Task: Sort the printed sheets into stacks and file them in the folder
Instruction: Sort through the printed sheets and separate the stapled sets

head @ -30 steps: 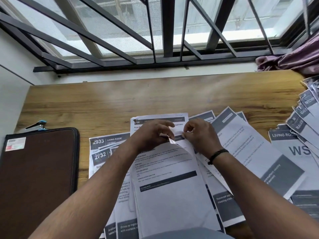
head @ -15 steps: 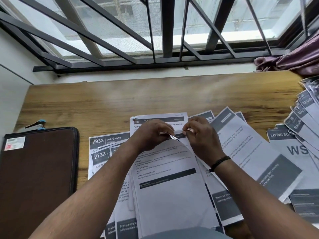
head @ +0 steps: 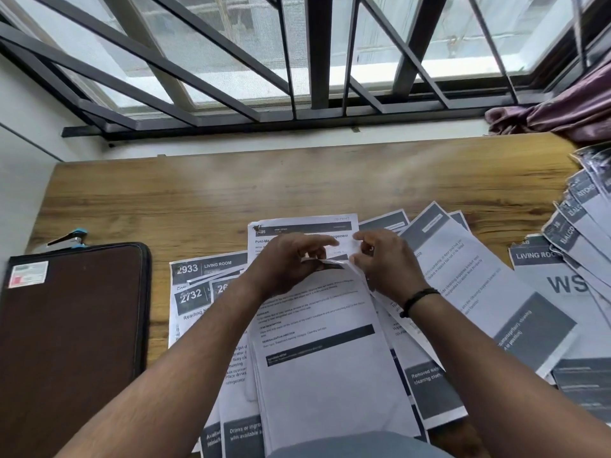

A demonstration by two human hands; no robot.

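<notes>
Printed sheets [head: 317, 368] lie fanned across the wooden counter [head: 231, 193] at lower centre. Both hands pinch the top sheet's upper edge: left hand [head: 291, 262], right hand [head: 383, 262]. A brown folder [head: 72, 325] lies closed at lower left.

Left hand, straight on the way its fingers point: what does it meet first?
Probably the right hand, close opposite the left hand over the top sheet; depth is unclear, so it may brush the paper first.
</notes>
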